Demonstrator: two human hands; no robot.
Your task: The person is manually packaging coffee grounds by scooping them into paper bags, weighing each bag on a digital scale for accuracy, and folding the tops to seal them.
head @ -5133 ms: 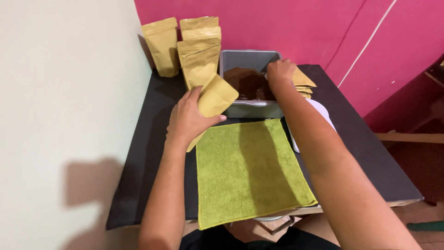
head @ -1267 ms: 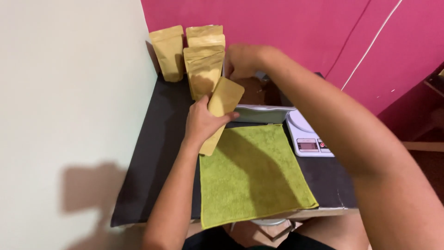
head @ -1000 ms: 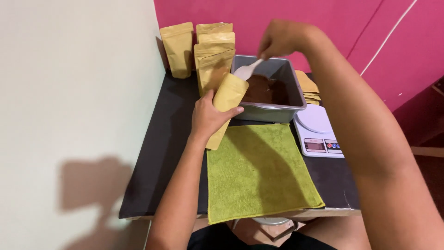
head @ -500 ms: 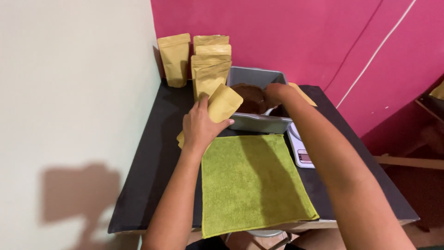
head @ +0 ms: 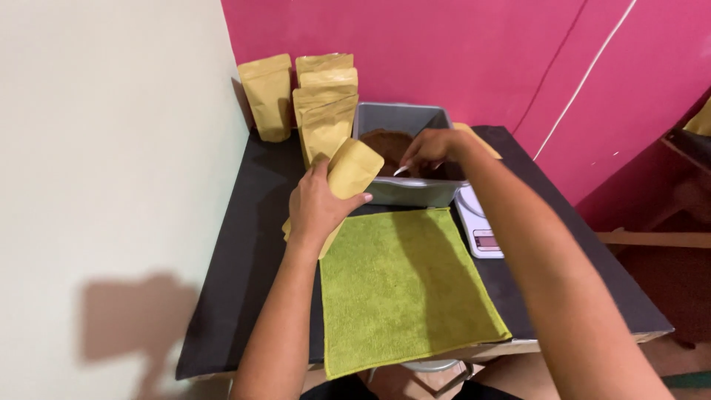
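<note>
Pouch (head: 352,169), left hand (head: 317,209) clamped round it, tilts mouth-up toward grey tub (head: 406,191).

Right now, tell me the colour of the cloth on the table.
The cloth is plain green, clearest in the head view.

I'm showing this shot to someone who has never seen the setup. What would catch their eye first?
Probably the bright green cloth spread on the black table against the pink wall. Next, the left hand holding a tan paper pouch beside the grey tub of brown powder, into which the right hand reaches. More tan pouches stand behind.
</note>
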